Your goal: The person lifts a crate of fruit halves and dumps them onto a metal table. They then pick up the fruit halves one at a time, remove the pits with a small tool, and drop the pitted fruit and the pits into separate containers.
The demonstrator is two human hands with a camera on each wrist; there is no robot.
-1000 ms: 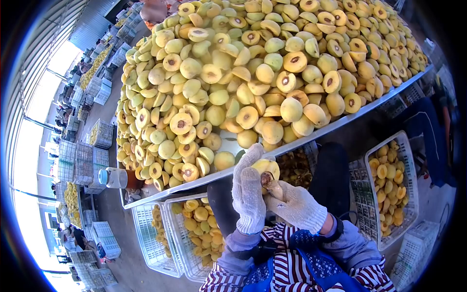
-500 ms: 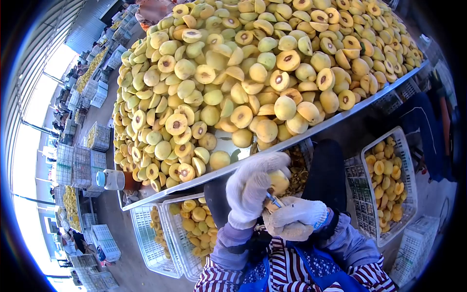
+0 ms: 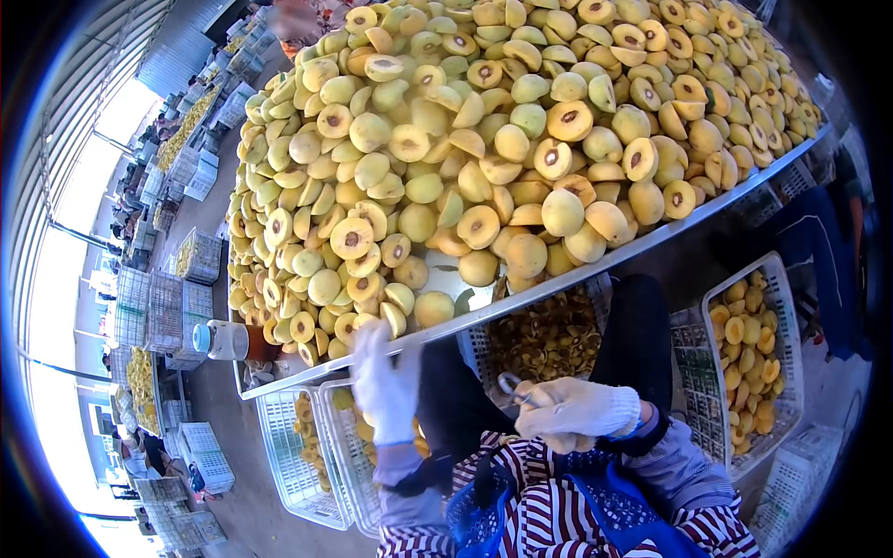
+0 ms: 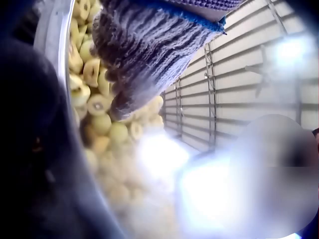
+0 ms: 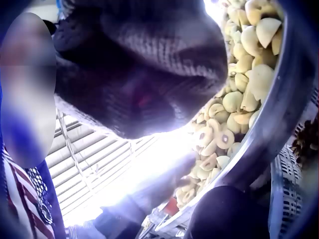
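Halved yellow fruits (image 3: 479, 226), many with brown centres, are heaped on a metal-edged table (image 3: 549, 282). My gloved left hand (image 3: 386, 381) is blurred at the table's front edge, above a white crate of fruit (image 3: 327, 437); its fingers look extended and no fruit shows in it. In the left wrist view the left glove (image 4: 142, 55) hangs beside the heap. Near my lap, my gloved right hand (image 3: 581, 409) grips a small tool with a looped metal tip (image 3: 509, 382). The dark right glove (image 5: 144, 74) hides its grip in the right wrist view.
Beneath the table edge, between the knees, a crate holds brownish scraps (image 3: 549, 339). Another fruit crate (image 3: 788, 409) stands at the right. A capped plastic jug (image 3: 223, 340) sits at the table's left corner. Stacked crates (image 3: 147, 302) line the floor farther left.
My left hand has moved left, away from the right hand, and the fruit it held no longer shows in it. The right hand keeps hold of the tool near the lap.
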